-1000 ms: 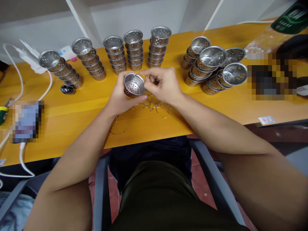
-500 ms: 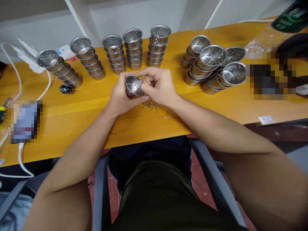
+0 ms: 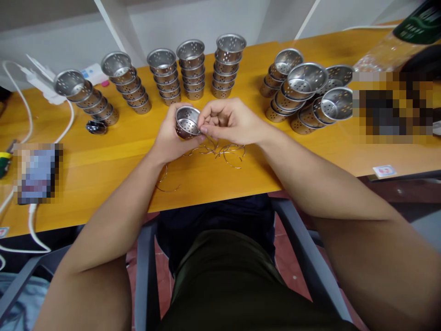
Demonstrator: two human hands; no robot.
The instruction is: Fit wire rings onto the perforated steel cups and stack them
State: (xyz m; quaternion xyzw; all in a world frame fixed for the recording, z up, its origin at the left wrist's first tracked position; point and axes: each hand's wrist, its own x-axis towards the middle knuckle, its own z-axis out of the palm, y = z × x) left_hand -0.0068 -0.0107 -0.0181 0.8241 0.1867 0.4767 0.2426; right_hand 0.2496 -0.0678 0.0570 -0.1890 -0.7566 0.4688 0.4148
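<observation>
Moved: the right hand has shifted from the far rim of the perforated cup to its right side.
Cup axis: roughly upright, mouth up, over the bench, near of the cup stacks.
Left hand: wrapped around the cup's left side.
Right fingers: drawn narrow at the rim; whether they pinch a wire, I cannot tell.
Curved wires: loose, near and right of the cup.

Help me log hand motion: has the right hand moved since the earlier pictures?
Yes: the right hand has drawn its index finger nearer the person, away from the cup stacks behind.
</observation>
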